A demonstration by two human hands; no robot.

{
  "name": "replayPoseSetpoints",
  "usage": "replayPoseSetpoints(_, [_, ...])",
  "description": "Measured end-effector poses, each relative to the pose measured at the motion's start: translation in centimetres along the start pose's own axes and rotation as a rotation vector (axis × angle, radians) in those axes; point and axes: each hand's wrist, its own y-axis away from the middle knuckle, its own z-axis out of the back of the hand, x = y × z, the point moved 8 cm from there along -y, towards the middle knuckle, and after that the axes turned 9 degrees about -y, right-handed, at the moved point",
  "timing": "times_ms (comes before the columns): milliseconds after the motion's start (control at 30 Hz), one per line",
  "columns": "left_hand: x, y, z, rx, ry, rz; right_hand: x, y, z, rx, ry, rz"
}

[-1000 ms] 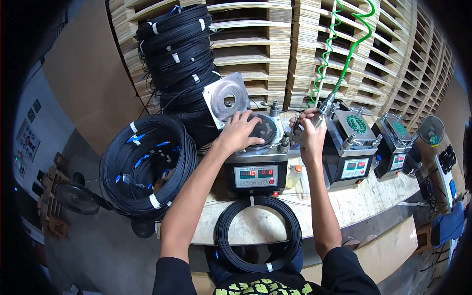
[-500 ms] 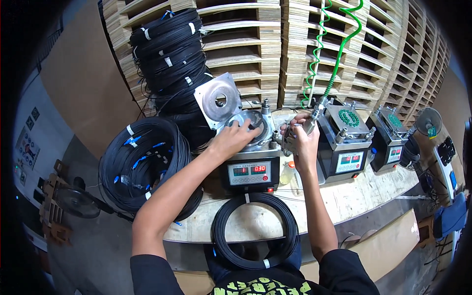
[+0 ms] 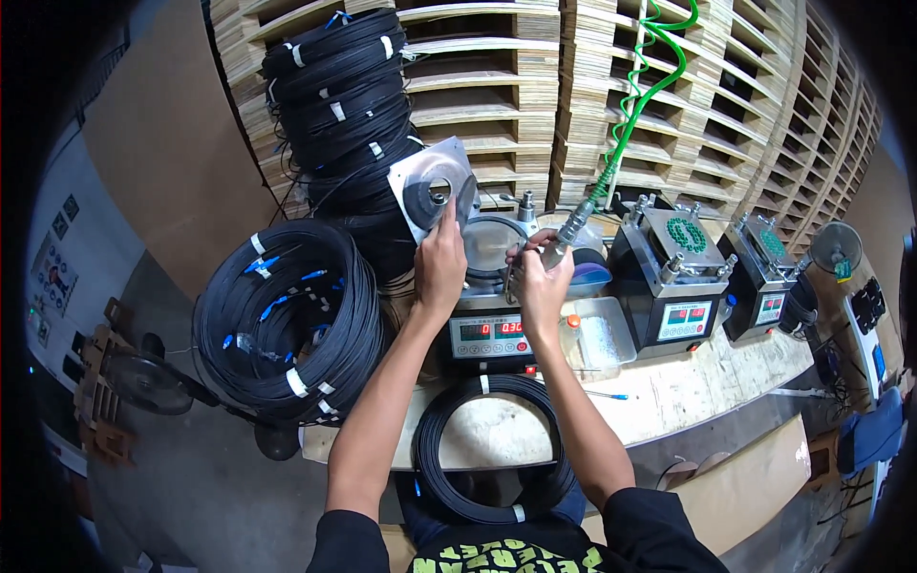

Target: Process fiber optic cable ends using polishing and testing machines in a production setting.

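My right hand is closed around a metal air blow gun, fed by a green coiled hose. It is above the front polishing machine, right of its round turntable. My left hand is raised left of the turntable, fingers pointing up. A thin dark disc, tilted nearly edge-on, appears pinched there; my fingers partly hide it. Behind it leans a square metal plate with a round hole. The polishing machine has a lit red and green display.
A coil of black cable lies at the table's front edge. More coils are stacked at left. Two similar machines stand right, with green-dotted tops. A clear tray and a red-capped bottle sit beside the front machine.
My left hand has lifted off the turntable and moved up and left, with a dark disc. My right hand and the blow gun have shifted left, closer to the turntable.
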Motion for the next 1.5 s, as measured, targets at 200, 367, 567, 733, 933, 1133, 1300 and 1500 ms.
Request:
replayPoseSetpoints(200, [0.1,0.2,-0.2,-0.042,-0.027,-0.034,-0.7,-1.8,-0.7,-0.072,0.006,0.051])
replayPoseSetpoints(367, [0.3,0.2,-0.1,-0.06,-0.007,-0.065,0.3,-2.0,0.6,-0.085,0.001,0.046])
replayPoseSetpoints(567, [0.2,-0.2,0.0,-0.057,0.053,-0.034,2.3,-3.7,2.0,-0.053,0.151,0.171])
replayPoseSetpoints(733, [-0.3,-0.2,0.4,-0.026,0.061,-0.081,1.6,-3.4,0.5,0.003,0.033,0.003])
replayPoseSetpoints(933, [-1.7,-0.1,-0.1,0.322,0.185,-0.209,2.7,-3.6,2.7,0.003,-0.017,0.0])
replayPoseSetpoints(1133, [-1.2,1.0,-2.5,0.818,-0.063,-0.231,3.5,-3.9,3.8,-0.003,-0.052,-0.039])
replayPoseSetpoints(1300, [-1.0,0.9,-2.2,0.77,-0.066,-0.232,3.7,-2.6,3.4,-0.018,0.024,-0.121])
replayPoseSetpoints(1500, [-0.7,1.0,-2.4,0.749,-0.06,-0.239,3.9,0.2,0.7,-0.007,0.164,-0.007])
